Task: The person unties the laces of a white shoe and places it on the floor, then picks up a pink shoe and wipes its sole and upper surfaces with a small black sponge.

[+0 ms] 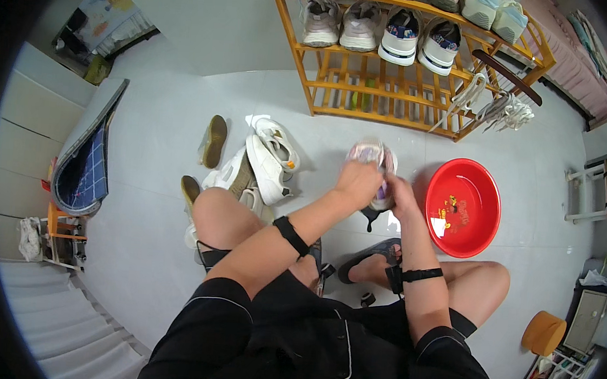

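Note:
In front of me, patterned pink, white and purple footwear (385, 195), seemingly a pair, is held above the floor. Its toe end is blurred. My left hand (359, 180) is curled over the footwear from the left, and its fingertips are hidden. Along the right side, my right hand (400, 196) grips it with the thumb towards the top. A dark strap-like piece (370, 218) shows just below. Close by on the right, a red plastic basin (463, 208) stands on the floor, with printed figures inside its bottom.
Several white shoes (265, 168) lie piled to the left, beside loose brown insoles (215, 141). Ahead stands a wooden shoe rack (384, 92) holding shoes, with white laces (507, 111) on a hanger at its right end. Slippered feet (372, 263) are below my hands. An orange stool (543, 333) stands at far right.

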`<state>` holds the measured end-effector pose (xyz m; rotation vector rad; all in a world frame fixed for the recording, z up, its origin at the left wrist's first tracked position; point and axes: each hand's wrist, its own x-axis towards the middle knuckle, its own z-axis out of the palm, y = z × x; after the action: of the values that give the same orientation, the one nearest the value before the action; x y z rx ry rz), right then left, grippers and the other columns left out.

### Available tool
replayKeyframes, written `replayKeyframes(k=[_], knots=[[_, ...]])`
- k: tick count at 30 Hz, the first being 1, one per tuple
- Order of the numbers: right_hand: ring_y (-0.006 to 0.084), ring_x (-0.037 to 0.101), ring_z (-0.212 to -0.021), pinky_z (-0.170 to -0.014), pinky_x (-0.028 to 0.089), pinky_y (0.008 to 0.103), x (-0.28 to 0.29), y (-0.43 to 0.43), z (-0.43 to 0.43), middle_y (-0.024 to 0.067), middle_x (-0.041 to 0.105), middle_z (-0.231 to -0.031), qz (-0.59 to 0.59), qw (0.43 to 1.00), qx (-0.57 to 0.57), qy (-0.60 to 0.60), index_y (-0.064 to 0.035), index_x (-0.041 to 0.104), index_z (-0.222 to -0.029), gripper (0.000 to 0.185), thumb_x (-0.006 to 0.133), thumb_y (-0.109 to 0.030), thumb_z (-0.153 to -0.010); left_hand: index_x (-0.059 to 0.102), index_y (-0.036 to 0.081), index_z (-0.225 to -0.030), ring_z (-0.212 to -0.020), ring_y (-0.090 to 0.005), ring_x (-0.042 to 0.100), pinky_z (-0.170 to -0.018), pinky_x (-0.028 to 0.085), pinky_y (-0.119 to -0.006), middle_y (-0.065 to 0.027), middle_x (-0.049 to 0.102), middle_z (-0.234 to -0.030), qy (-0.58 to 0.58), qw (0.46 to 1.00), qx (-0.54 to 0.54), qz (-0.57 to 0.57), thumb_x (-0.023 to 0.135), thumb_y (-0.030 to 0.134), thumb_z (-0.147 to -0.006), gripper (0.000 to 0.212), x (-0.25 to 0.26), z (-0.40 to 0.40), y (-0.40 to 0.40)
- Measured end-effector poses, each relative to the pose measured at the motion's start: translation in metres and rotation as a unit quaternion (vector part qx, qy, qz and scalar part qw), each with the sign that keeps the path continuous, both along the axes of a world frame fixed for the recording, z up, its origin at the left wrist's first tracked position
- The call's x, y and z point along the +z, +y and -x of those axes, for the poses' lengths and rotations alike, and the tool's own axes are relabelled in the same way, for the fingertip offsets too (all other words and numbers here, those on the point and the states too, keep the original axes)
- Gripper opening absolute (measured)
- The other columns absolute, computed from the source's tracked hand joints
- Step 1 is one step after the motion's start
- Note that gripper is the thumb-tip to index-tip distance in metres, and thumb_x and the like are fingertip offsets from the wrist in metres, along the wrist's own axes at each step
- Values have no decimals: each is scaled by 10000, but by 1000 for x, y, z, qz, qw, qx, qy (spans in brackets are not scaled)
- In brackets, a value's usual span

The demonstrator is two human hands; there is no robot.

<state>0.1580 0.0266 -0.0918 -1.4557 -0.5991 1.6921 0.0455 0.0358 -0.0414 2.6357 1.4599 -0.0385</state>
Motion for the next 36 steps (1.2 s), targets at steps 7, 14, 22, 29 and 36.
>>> replayKeyframes(k=[7,14,22,29,36], knots=[[214,530,-796,-720,413,364,-18,-24,6,110,533,-885,172,981,-86,31,-5,461,-957,302,343,-218,-779,583,88,-807,-772,-260,518,-685,410,-355,-116,510,-837,-34,975,149,164,554,96,-628,182,-49,29,-26],[194,496,-845,-765,370,334,-22,-34,23,103,517,-916,133,990,-51,0,-7,442,-977,301,337,-184,-757,496,91,-972,-828,-276,489,-712,383,-325,-176,474,-903,-48,970,191,143,480,175,-706,280,-80,45,-35],[172,410,-933,-816,316,274,-20,-36,38,89,420,-1010,-11,994,-1,107,-8,295,-1137,451,407,-110,-712,289,-47,-1101,-905,-193,460,-745,385,-274,-153,450,-993,-544,675,346,359,617,275,-611,672,-82,47,-22],[242,438,-898,-787,343,308,-58,-25,25,94,478,-952,36,931,189,-311,-19,498,-942,351,518,-284,-713,304,-23,-1090,-917,-178,455,-792,358,-268,-107,452,-1002,-637,624,352,283,519,1,-598,537,-36,85,3],[276,389,-963,-819,315,358,-77,-37,31,135,408,-1051,-74,792,281,-537,-68,377,-1083,572,619,-299,-619,237,1,-1160,-979,-163,404,-834,321,-267,-90,404,-1058,-638,620,272,367,459,-72,-594,613,15,96,-5]])
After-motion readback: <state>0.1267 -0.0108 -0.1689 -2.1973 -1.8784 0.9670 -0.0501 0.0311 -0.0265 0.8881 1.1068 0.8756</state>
